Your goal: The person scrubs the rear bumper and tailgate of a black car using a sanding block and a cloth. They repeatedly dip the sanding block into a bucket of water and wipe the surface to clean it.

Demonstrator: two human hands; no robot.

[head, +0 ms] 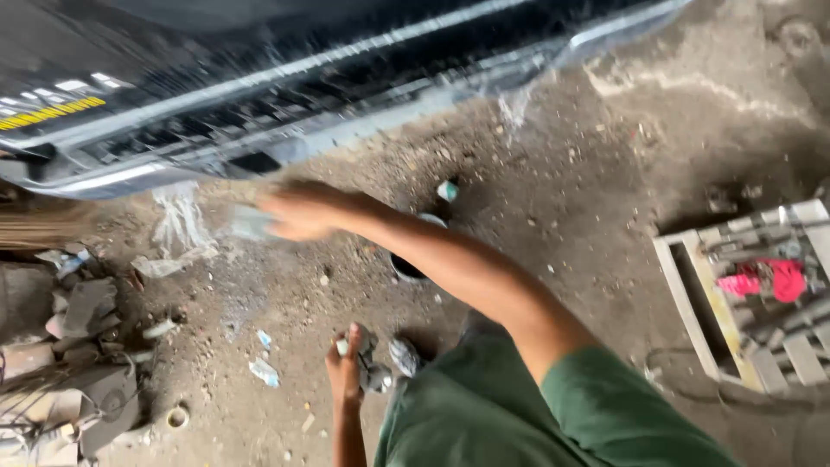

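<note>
head view: right hand [298,214] stretched out toward the lower edge of the dark glossy car bumper [259,104], fingers [275,207] curled round a small pale flat pad, looks like a sanding sheet or rag [249,223]. motion blur, so exact grip can't be told; it sits at the fingertips, just below the bumper lip, whether touching the panel i can't tell.

pad reads as light, thin and floppy: best pinched flat across its width, palm backing it; wet, so likely slippery. water spray shows on the bumper.

left hand [344,367] low by the knee, near the dirt floor [562,199], fingers closed on a small whitish item [342,346], too small to identify.

counts: one bumper, one pad, two hands. one dark round container [406,264] on the floor behind the right forearm, one small pale-teal cap-like thing [447,190] near it. one white crate of metal tools [743,294] at right with one red-pink cloth [769,279] in it. rubble and scrap pile [69,346] at left, pieces not countable. green garment [484,415] at bottom.
</note>
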